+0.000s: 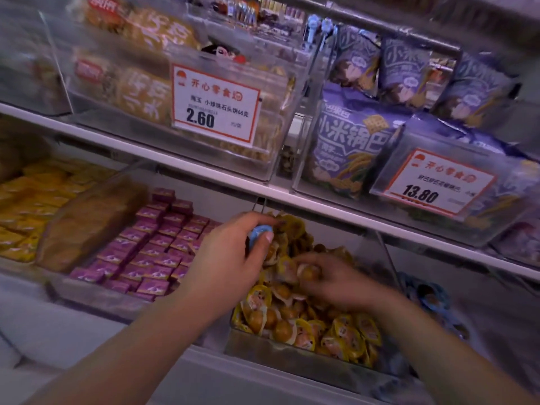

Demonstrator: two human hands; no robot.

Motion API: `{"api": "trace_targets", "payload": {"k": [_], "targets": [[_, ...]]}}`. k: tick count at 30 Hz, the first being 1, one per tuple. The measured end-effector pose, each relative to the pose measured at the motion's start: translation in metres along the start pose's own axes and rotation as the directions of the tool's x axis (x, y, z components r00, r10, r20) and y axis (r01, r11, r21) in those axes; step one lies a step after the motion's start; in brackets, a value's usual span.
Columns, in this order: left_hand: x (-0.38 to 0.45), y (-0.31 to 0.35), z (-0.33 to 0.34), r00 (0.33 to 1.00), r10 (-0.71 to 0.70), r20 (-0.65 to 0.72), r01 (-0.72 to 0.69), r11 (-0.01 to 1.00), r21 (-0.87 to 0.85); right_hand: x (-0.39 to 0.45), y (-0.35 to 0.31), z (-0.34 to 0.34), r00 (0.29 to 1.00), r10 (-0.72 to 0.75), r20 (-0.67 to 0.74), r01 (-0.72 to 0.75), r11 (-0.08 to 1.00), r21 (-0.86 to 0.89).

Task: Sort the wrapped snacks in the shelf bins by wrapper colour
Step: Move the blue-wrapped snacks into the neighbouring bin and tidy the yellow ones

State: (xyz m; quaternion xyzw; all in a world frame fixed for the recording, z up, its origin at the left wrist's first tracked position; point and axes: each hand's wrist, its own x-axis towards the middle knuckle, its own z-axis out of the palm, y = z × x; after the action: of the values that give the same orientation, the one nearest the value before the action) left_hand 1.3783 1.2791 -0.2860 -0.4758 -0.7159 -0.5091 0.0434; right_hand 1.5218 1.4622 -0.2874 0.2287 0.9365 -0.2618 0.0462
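Gripping a blue-wrapped snack [258, 233] between thumb and curled fingers, the left hand [230, 252] hovers over the back of the clear bin [292, 356] of yellow-wrapped snacks [336, 334]. Close beside it, the right hand [336, 283] pinches one yellow snack [308, 271] above the pile. Purple packets [152, 244] fill the bin to the left.

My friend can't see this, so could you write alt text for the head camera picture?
A person's left hand pinches a blue-wrapped snack above a clear bin of yellow-wrapped snacks, while the right hand grips one of them. A bin of purple packets sits to the left.
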Motion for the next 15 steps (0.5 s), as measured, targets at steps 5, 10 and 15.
{"api": "trace_targets", "payload": {"k": [5, 10, 15], "targets": [[-0.01, 0.007, 0.005, 0.992, 0.117, 0.056, -0.119, 0.992, 0.037, -0.048, -0.004, 0.042, 0.991, -0.114, -0.075, 0.067, 0.885, -0.461], [-0.012, 0.009, 0.007, 0.987, 0.151, 0.064, -0.155, 0.986, 0.064, -0.057, 0.007, 0.019, 0.949, -0.012, -0.315, -0.06, 0.974, -0.218], [-0.007, 0.004, 0.007, 0.996, 0.086, 0.002, -0.085, 0.995, 0.054, -0.032, 0.013, 0.001, 0.88, 0.11, -0.461, -0.119, 0.993, 0.009]]}}
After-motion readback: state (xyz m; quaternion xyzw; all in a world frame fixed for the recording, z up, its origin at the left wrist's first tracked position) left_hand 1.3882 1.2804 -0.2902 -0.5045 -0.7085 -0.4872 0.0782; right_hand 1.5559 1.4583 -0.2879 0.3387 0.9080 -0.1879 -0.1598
